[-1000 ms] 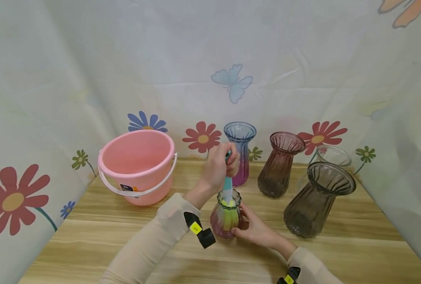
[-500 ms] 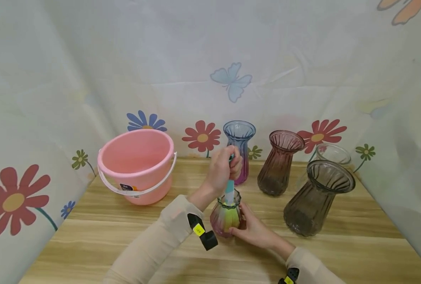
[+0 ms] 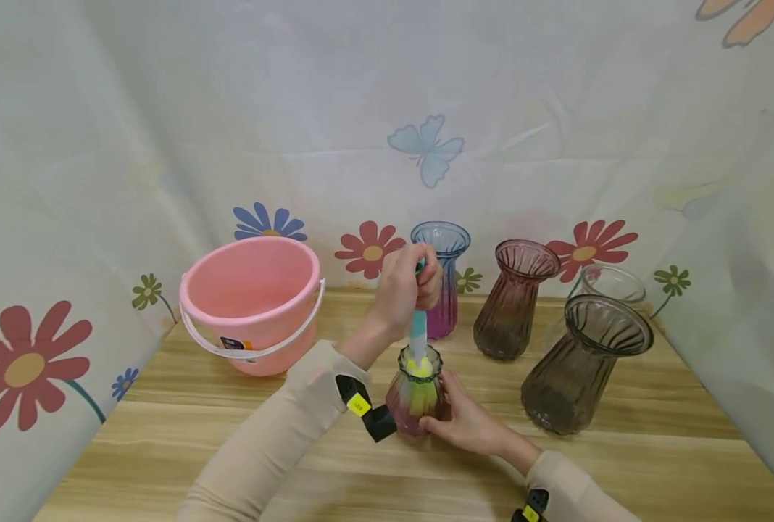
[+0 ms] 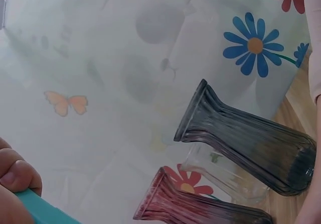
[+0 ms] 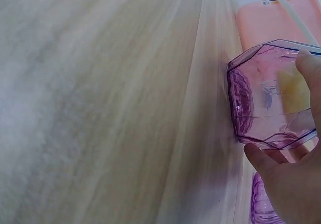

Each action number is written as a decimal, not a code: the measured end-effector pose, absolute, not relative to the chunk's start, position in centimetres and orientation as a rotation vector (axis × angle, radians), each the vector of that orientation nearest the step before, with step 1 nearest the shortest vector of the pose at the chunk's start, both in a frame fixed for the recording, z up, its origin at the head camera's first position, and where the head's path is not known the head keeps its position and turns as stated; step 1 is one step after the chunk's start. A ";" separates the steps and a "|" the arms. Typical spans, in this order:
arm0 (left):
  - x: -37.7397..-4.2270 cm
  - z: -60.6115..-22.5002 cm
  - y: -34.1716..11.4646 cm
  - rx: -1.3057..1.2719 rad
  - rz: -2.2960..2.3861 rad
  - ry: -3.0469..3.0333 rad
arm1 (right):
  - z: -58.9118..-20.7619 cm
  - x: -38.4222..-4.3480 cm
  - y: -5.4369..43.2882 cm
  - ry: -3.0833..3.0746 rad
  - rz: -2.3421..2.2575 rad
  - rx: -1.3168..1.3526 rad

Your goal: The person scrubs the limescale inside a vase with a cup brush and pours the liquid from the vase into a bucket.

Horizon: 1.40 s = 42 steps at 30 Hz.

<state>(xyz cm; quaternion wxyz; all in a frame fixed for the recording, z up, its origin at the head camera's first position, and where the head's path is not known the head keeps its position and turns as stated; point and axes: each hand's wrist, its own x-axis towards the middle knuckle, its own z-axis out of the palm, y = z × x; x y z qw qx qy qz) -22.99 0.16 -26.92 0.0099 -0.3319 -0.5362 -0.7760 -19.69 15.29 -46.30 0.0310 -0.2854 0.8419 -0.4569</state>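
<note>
My left hand (image 3: 405, 286) grips the teal handle of a bottle brush (image 3: 418, 332) in a fist, thumb side up. The brush stands nearly upright, its yellow-green sponge head inside the mouth and body of a small glass vase (image 3: 401, 407). That vase is purple-pink below and greyish at its scalloped rim. Resting low on its right side, my right hand (image 3: 468, 424) holds it on the table with thumb and fingers. In the right wrist view, the vase (image 5: 266, 101) shows the yellowish sponge through its wall. Only part of the left hand (image 4: 17, 189) and teal handle appears in the left wrist view.
A pink bucket (image 3: 263, 341) with a white handle stands at left. Behind the hands is a blue-purple vase (image 3: 444, 290). To the right stand a reddish vase (image 3: 511, 312), a grey vase (image 3: 572, 384) and a clear vase (image 3: 612, 284) partly hidden behind it.
The left hand and brush first went slightly down into the vase, then rose again, a little higher than before. The right hand and vase have barely moved.
</note>
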 end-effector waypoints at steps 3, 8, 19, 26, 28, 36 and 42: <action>-23.0 -26.0 0.1 -1.051 -2.411 -1.685 | -46.3 -19.7 15.3 2.598 -1.403 -0.891; -22.9 -24.5 0.2 -1.093 -2.411 -1.715 | -46.4 -19.7 15.4 2.616 -1.365 -0.877; -23.1 -22.2 0.2 -1.060 -2.437 -1.730 | -46.4 -19.9 15.4 2.611 -1.350 -0.852; -23.3 -20.4 0.2 -1.092 -2.438 -1.717 | -46.4 -19.9 15.3 2.604 -1.368 -0.852; -23.3 -20.2 0.0 -1.100 -2.438 -1.719 | -46.5 -19.8 15.3 2.616 -1.368 -0.860; -22.6 -18.7 -0.4 -1.119 -2.457 -1.698 | -46.8 -19.5 15.0 2.626 -1.358 -0.876; -20.9 -12.8 -1.8 -1.246 -2.389 -1.464 | -46.6 -19.7 15.0 2.654 -1.377 -0.881</action>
